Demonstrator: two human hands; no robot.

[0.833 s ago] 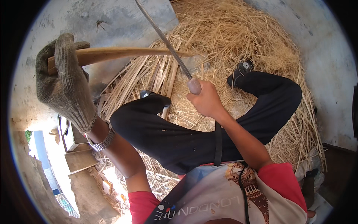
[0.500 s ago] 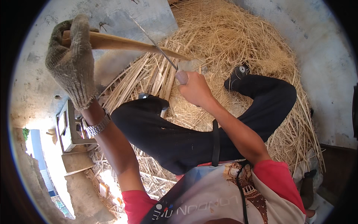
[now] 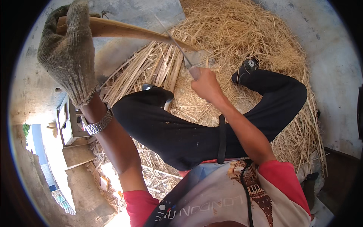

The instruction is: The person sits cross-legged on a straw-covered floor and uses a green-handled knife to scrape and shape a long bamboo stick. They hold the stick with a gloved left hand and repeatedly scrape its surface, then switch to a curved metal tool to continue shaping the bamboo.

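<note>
My left hand (image 3: pixel 68 53), in a grey knitted glove, is closed around the thick end of a pale split bamboo strip (image 3: pixel 124 30). The strip slants down to the right, its far tip near the ground in front of the straw. My bare right hand (image 3: pixel 207 85) grips the wooden handle of a knife (image 3: pixel 194 72). Its long, thin blade (image 3: pixel 176 43) points up and to the left and crosses the strip near that far tip. Whether blade and strip touch, I cannot tell.
A big heap of straw-like shavings (image 3: pixel 242 26) lies ahead and to the right. Long split strips (image 3: pixel 151 68) lie beyond my left knee. My bent legs (image 3: pixel 162 132) frame the ground between. Pale walls (image 3: pixel 325 68) stand around, with a small cabinet (image 3: pixel 70 125) at left.
The view has shifted a little. My right hand and the knife have moved right, so the blade crosses the strip closer to its far tip. Both grips stay the same.
</note>
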